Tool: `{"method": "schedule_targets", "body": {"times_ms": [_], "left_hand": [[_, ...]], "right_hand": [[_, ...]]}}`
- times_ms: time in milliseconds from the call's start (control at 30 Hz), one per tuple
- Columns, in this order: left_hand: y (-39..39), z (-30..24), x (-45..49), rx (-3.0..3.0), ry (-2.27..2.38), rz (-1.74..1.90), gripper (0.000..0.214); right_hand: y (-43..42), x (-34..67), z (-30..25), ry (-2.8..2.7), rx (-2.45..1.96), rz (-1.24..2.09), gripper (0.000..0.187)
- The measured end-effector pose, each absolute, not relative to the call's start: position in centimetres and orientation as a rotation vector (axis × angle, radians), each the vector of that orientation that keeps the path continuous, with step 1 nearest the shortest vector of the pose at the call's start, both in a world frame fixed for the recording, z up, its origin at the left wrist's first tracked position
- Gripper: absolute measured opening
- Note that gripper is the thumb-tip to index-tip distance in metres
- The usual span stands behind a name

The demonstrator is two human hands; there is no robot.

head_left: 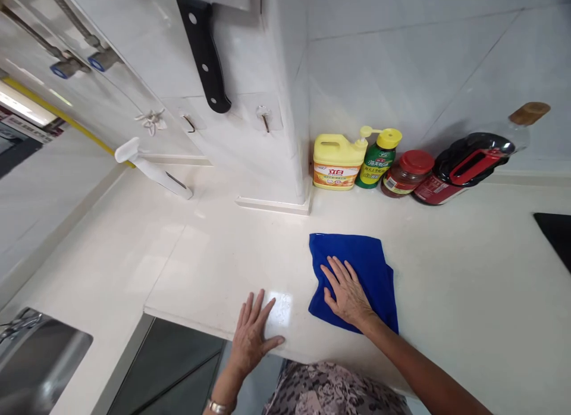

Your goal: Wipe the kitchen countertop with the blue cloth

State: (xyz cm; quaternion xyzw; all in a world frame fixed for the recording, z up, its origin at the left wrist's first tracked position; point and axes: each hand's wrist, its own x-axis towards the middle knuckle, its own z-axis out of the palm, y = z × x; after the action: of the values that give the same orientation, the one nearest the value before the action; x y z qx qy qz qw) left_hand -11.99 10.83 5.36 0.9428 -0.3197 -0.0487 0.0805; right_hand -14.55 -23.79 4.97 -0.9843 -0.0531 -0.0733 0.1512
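Observation:
A blue cloth (370,266) lies spread on the white countertop (468,284). My right hand (347,293) rests flat on the cloth, fingers stretched out and pressing down on its near left part. My left hand (251,335) lies flat and open on the bare counter near the front edge, holding nothing, a hand's width left of the cloth.
Against the back wall stand a yellow detergent jug (336,162), a green bottle (379,158), a red-lidded jar (407,173) and a dark sauce bottle (464,165). A black-handled knife (205,49) hangs on the wall. A sink (35,355) sits at bottom left, a black cooktop (557,233) at right.

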Motion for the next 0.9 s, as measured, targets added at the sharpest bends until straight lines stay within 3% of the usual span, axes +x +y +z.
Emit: {"method": "schedule_targets", "body": {"times_ms": [100, 233, 400, 600, 900], "left_hand": [[14.5, 5.1, -9.6, 2.893, -0.507, 0.03, 0.058], [17.4, 5.1, -7.7, 2.89, -0.042, 0.068, 0.067], [14.5, 5.7, -7.4, 2.879, 0.429, -0.043, 0.063], [12.7, 6.2, -7.4, 2.884, 0.468, 0.108, 0.059], [13.0, 5.6, -7.7, 2.831, 0.454, 0.237, 0.053]], "right_hand": [[-23.7, -14.3, 5.2, -0.158, -2.844, -0.195, 0.062], [-23.9, -14.7, 5.3, -0.252, -2.846, -0.169, 0.067], [-23.0, -15.1, 5.8, -0.723, -2.657, 0.01, 0.072], [-15.5, -13.5, 6.6, -1.088, -2.381, 0.235, 0.069], [-4.8, -4.3, 5.6, -0.867, -2.468, 0.095, 0.057]]}}
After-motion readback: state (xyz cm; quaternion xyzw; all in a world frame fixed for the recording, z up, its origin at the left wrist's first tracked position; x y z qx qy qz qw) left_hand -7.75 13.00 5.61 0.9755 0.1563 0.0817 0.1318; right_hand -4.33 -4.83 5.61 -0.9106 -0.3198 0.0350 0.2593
